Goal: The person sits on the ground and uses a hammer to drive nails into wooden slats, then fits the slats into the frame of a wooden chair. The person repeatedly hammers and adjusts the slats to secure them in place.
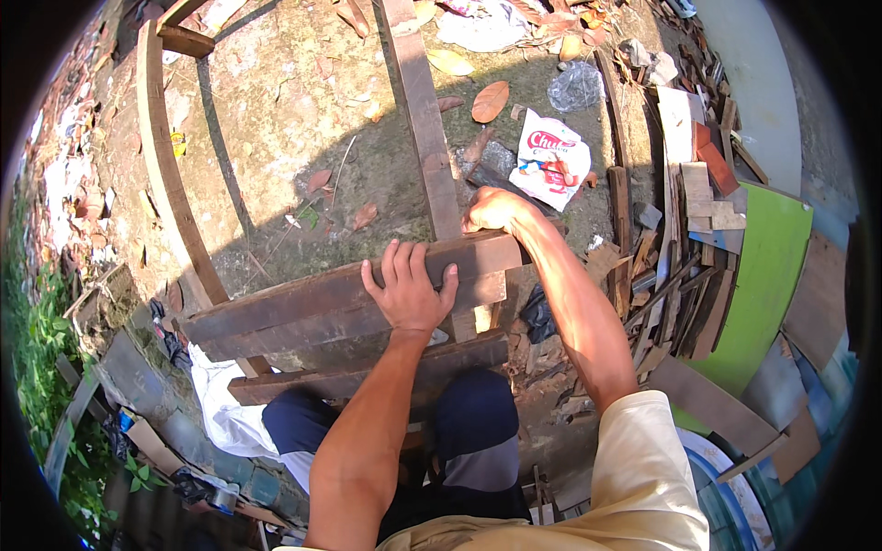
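Note:
A dark wooden plank [303,308] lies crosswise over a wooden frame in front of my knees. My left hand [411,292] grips it from above, fingers hooked over its far edge and thumb to the right. At the plank's right end, my right hand [493,209] is closed like a fist just beyond the far edge, beside the long wooden beam [424,119]. What it holds is hidden; a dark bar shows just behind it. A curved wooden beam [165,174] runs away on the left. Nearer me is a lower crosspiece [367,375].
A white and red plastic wrapper [549,158], a clear plastic bag [576,86] and dry leaves [491,101] litter the ground. Wood scraps [675,266] and a green board [763,275] crowd the right. White cloth [225,404] lies by my left knee; plants [41,349] grow far left.

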Demonstrator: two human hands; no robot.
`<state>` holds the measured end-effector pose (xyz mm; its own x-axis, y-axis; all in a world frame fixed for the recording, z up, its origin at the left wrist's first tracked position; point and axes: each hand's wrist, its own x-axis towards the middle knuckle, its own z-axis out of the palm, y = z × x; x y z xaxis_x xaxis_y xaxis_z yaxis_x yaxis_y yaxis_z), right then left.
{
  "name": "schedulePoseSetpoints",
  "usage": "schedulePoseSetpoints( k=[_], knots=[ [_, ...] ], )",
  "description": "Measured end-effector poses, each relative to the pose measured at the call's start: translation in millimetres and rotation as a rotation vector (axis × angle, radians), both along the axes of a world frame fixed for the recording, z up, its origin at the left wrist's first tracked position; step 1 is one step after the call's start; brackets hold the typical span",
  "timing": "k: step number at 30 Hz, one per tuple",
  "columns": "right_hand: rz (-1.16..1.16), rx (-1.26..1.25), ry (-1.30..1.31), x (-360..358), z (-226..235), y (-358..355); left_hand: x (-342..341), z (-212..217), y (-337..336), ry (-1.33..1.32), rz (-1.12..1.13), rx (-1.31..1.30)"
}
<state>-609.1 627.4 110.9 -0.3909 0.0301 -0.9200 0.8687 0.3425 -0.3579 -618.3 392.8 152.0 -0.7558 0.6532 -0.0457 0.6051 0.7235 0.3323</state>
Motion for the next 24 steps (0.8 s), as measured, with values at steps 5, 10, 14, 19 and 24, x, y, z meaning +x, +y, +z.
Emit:
schedulePoseSetpoints(
  k=[5, 10, 14, 19, 24],
  knots=[
    [-0.257, -0.13, 0.019, 15, -36, 8, 0, 3, 5, 0.017, 0.002, 0.026],
    [-0.796, -0.321, 0.155, -19, 18, 18, -1, 3, 2, 0.044, 0.03, 0.032],
    [-0.245, -0.059, 0.187, -37, -2, 23, -3, 3, 0, 0.048, 0.045, 0.028],
    [0.241, -0.126, 0.404, 56, -196, 33, 1, 7, 12, 0.071, -0.016, 0.059],
    [1.009, 0.136, 0.461, 9, -139, -6, -1, 0, 2, 0.111, 0.028, 0.015]
  ],
)
